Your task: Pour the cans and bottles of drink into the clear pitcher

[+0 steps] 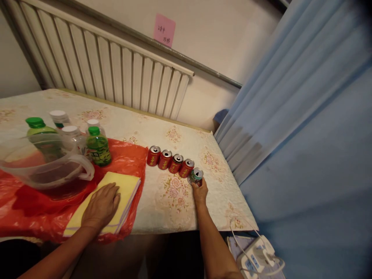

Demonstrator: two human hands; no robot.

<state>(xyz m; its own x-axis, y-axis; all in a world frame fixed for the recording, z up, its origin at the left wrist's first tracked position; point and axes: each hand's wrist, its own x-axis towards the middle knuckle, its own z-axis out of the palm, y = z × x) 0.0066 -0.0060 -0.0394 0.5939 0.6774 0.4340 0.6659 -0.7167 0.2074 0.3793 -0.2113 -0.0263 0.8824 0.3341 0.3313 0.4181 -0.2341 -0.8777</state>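
Note:
My right hand point(200, 190) is wrapped round the lower part of a green and silver can point(197, 174), which stands at the right end of a row. Several red cans stand side by side to its left, among them one at the far left point(154, 156) and one next to the green can point(186, 168). My left hand point(101, 204) lies flat on a folded yellow cloth point(123, 190) with a purple edge. Under the cloth is a red plastic sheet point(123, 153).
A clear plastic jug point(43, 170) stands on the red sheet, with green-capped bottles point(99, 149) and white-capped containers point(74, 139) behind it. A radiator point(116, 66) runs behind the table point(203, 217). Blue curtain point(290, 135) and a power strip point(257, 257) are at right.

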